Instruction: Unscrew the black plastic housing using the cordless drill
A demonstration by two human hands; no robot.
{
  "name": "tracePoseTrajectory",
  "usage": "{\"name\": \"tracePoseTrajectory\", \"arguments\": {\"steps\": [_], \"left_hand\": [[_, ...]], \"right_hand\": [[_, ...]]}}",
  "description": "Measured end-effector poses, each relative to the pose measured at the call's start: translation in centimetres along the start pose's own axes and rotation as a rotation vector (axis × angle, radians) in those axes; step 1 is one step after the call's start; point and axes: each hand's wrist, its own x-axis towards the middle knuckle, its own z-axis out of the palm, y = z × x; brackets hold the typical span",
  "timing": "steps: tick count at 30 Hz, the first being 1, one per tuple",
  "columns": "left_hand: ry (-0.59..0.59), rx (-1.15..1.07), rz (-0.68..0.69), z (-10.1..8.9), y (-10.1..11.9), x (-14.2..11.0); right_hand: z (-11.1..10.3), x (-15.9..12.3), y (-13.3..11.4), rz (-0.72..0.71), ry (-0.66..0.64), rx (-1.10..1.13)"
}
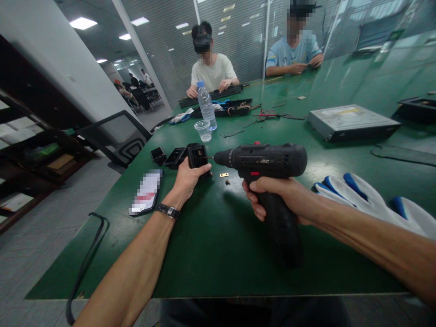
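Note:
My right hand (279, 197) is wrapped round the grip of a black cordless drill (269, 163), which points left over the green table (218, 254). The drill's bit touches a small black plastic box (197, 156) that my left hand (189, 179) holds upright from below. A watch sits on my left wrist. A small brass piece (224, 174) and a tiny screw (227, 182) lie on the table just under the drill's nose.
More black boxes (168, 156) lie left of my hand, a phone (146, 193) nearer the edge. A water bottle (206, 105) and plastic cup (203, 130) stand behind. White-blue gloves (361, 193) lie at right, a grey flat device (350, 121) beyond. Two people sit across.

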Motion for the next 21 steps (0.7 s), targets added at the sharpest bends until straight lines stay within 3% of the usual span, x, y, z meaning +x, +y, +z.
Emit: {"name": "tracePoseTrajectory", "arguments": {"steps": [21], "left_hand": [[-0.001, 0.007, -0.012, 0.00, 0.13, -0.12]], "right_hand": [[0.15, 0.01, -0.13, -0.012, -0.010, -0.026]]}}
